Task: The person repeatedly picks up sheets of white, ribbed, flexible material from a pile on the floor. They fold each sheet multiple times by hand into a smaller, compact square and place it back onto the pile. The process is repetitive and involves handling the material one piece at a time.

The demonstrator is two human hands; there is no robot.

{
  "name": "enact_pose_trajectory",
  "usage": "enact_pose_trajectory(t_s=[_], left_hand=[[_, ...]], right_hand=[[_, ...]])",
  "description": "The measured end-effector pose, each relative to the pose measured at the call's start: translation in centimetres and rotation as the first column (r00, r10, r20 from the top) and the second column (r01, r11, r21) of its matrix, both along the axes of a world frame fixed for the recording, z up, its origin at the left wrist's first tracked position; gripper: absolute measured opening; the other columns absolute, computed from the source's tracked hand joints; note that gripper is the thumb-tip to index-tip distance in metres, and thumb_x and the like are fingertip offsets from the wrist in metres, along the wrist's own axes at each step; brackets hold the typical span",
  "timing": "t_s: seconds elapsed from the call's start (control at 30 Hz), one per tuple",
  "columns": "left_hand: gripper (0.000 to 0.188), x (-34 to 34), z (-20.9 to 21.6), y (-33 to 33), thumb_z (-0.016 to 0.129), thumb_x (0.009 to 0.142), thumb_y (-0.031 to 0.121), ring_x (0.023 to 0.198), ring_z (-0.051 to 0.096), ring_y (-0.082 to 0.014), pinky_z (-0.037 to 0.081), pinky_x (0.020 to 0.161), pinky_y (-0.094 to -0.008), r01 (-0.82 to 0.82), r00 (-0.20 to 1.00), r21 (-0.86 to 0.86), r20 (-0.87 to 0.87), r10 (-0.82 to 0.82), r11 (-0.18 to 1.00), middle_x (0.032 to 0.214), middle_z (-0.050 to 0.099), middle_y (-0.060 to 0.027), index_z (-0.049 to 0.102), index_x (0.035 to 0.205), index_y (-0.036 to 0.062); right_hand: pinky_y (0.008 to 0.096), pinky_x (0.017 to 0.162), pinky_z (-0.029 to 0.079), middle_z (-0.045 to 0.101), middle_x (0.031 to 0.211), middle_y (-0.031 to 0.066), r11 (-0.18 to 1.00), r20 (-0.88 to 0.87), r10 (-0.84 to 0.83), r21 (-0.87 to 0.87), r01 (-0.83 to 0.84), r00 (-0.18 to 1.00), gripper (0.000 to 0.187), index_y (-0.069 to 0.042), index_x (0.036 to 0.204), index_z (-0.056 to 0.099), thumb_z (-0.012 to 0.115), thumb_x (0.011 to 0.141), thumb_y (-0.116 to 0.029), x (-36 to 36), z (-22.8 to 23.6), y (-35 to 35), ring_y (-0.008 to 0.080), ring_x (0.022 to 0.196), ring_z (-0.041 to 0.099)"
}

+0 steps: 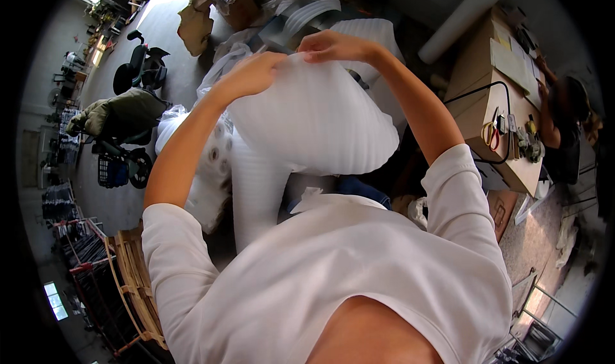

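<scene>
Workshop floor (168, 44), bkgd.; step: foam sheet (314, 114) held up.
R hand (323, 46) pinches edge; L hand (256, 71), grip unclear; next prob. needs both.

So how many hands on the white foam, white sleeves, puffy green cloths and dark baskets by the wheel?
Left hand and right hand on white foam: 2
White sleeves: 2
Puffy green cloth: 1
Dark basket by the wheel: 1
Total: 6

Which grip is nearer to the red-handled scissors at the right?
Right. The right grip is at the upper edge of the white foam sheet, left of the scissors; the left grip is at that edge, farther left.
</scene>
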State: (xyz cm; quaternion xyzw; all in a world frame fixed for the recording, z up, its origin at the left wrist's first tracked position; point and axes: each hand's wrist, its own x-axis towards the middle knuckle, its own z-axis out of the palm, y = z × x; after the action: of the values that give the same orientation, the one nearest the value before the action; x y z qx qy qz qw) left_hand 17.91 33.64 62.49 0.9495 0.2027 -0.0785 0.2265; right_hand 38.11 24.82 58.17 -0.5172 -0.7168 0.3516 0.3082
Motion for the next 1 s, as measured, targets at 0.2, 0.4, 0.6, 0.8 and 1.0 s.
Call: enact_pose_trajectory(t_s=[0.2, 0.4, 0.6, 0.8, 1.0], left_hand=[[0.03, -1.6, -2.3, 1.3, 0.048, 0.08, 0.019, 0.093, 0.055, -0.0308, 0.04, 0.08, -0.036, -0.112, 0.953, -0.063, 0.275, 0.125, 0.992, 0.099, 0.057, -0.0169, 0.052, 0.105, 0.0031], [0.036, -1.1, -1.0, 0.6, 0.053, 0.081, 0.036, 0.082, 0.058, -0.0268, 0.042, 0.074, -0.0345, -0.093, 0.953, -0.041, 0.287, 0.101, 0.995, 0.083, 0.061, -0.0146, 0.06, 0.094, 0.0032], [0.033, -0.7, -1.3, -0.2, 0.05, 0.086, 0.033, 0.063, 0.048, -0.0059, 0.038, 0.059, -0.0205, -0.078, 0.899, -0.448, 0.354, 0.257, 0.891, 0.072, 0.056, 0.001, 0.06, 0.086, 0.0018], [0.031, -0.3, -1.5, -0.4, 0.051, 0.085, 0.03, 0.058, 0.044, -0.0042, 0.036, 0.054, -0.0206, -0.218, 0.77, -0.768, 0.245, 0.589, 0.603, 0.066, 0.052, 0.0032, 0.057, 0.075, 0.0016], [0.034, -11.2, -5.9, 14.9, 0.052, 0.083, 0.033, 0.063, 0.047, -0.0094, 0.04, 0.06, -0.0263, -0.601, 0.656, -0.167, 0.456, 0.601, 0.782, 0.068, 0.058, -0.0009, 0.06, 0.08, -0.0005]], right_hand=[[0.0249, 0.063, 0.043, 0.059, 0.07, 0.0048, 0.99, -0.072, -0.011, 0.14, 0.021, 0.997, 0.02, 0.0, 0.08, 0.06, 0.06, 0.076, -0.019, -0.9, -0.5, 0.4, 0.0128, 0.064, 0.053], [0.0243, 0.054, 0.037, 0.047, 0.06, 0.0035, 0.984, 0.047, -0.028, 0.178, 0.019, 0.999, 0.012, 0.0, 0.069, 0.055, 0.06, 0.075, -0.009, -2.7, 0.8, 0.1, 0.0114, 0.057, 0.042], [0.0268, 0.061, 0.038, 0.051, 0.06, 0.006, 0.824, -0.022, -0.098, 0.558, 0.093, 0.995, 0.008, -0.002, 0.068, 0.058, 0.062, 0.071, -0.009, -4.3, 0.5, -0.3, 0.0167, 0.056, 0.046], [0.0271, 0.071, 0.035, 0.059, 0.068, 0.002, 0.487, 0.173, -0.378, 0.873, 0.037, 0.91, 0.01, -0.008, 0.071, 0.06, 0.066, 0.07, -0.016, -5.0, 2.0, -2.1, 0.0158, 0.063, 0.053], [0.0254, 0.066, 0.035, 0.056, 0.067, 0.0024, 0.88, 0.194, -0.055, 0.472, -0.044, 0.979, 0.022, -0.007, 0.075, 0.06, 0.064, 0.073, -0.028, -0.6, 3.1, -10.7, 0.0164, 0.063, 0.048]])
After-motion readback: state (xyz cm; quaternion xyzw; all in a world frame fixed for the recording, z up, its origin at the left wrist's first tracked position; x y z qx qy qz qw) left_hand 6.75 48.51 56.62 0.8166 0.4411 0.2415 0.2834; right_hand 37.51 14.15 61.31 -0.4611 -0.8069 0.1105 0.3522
